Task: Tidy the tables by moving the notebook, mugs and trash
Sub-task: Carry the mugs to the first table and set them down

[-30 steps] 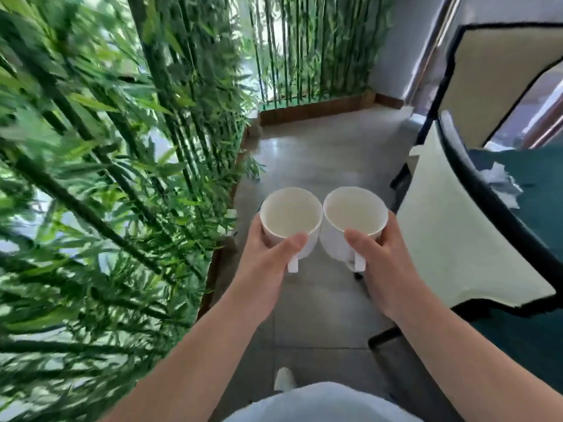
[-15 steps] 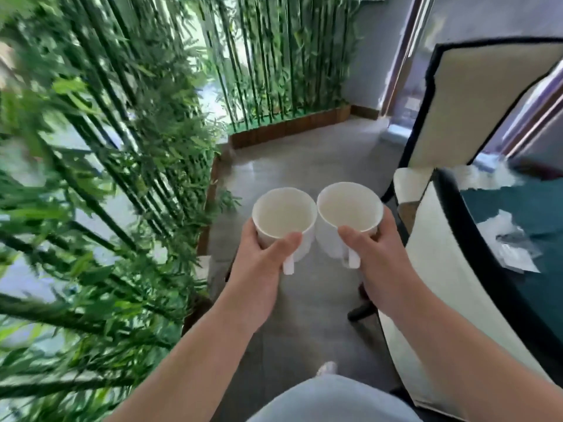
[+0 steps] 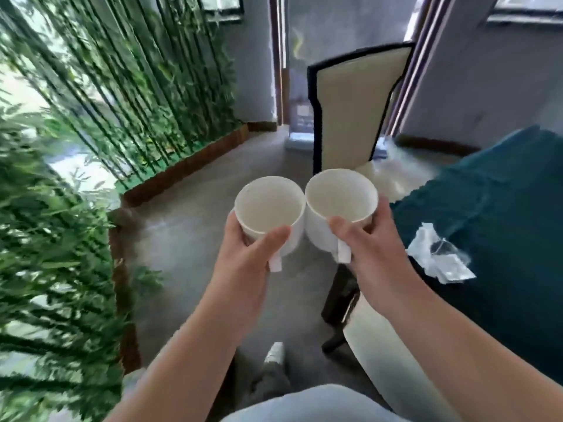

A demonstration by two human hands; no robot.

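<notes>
I hold two empty white mugs side by side in front of me, rims touching, above the floor. My left hand (image 3: 246, 263) grips the left mug (image 3: 269, 208) with the thumb across its near side, handle toward me. My right hand (image 3: 374, 254) grips the right mug (image 3: 339, 196) the same way. Crumpled clear plastic trash (image 3: 438, 257) lies on the teal table (image 3: 502, 208) just right of my right hand. No notebook is in view.
A cream chair with dark trim (image 3: 350, 111) stands beyond the mugs at the table's far side. Another cream chair (image 3: 371, 354) sits below my right forearm. Bamboo planters with wooden edging (image 3: 182, 166) line the left and far side. The grey floor (image 3: 189, 269) runs between them.
The view has swung right and up: the teal table and trash now sit close on the right, the far chair is centred. Both hands keep the mugs together.
</notes>
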